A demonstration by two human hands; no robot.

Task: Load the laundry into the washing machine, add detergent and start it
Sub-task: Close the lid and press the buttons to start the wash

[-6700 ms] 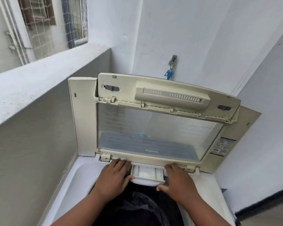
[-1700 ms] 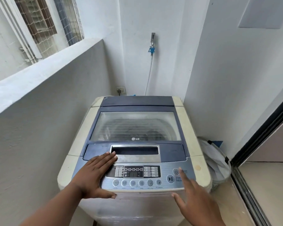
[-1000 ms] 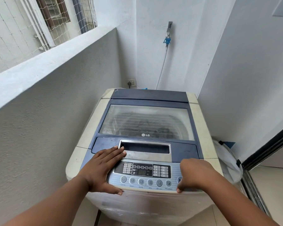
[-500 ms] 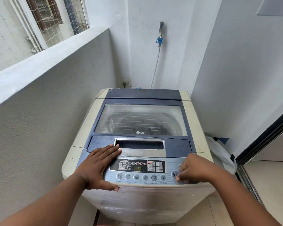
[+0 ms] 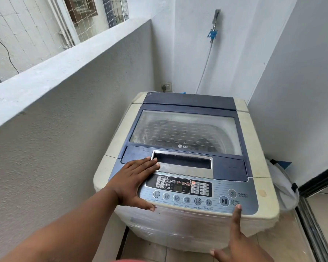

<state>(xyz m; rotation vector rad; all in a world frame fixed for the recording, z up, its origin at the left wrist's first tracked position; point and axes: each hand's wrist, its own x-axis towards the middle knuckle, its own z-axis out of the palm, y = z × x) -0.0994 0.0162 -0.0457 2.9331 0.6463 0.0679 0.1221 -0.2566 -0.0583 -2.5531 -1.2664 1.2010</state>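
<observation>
**Start button under my finger, lid down**

Washer (image 5: 187, 163) sits in the far corner, lid (image 5: 186, 132) shut, dark laundry dim through the glass. Control panel (image 5: 197, 191) on the near edge shows small red lights. My right hand (image 5: 240, 244) is open, index finger stretched up, its tip at the panel's near rim just below the start/pause button (image 5: 224, 201); whether it touches I cannot tell. My left hand (image 5: 134, 181) lies flat and open on the panel's left end, fingertips at the lid handle recess (image 5: 182, 161).

Step in hand, by my reckoning: starting the cycle. Loading looks done. Next move calls for the fingertip squarely on that round button, not the power button (image 5: 232, 193) just beyond it. White laundry bag (image 5: 280, 186) slumps right of the machine.
</observation>
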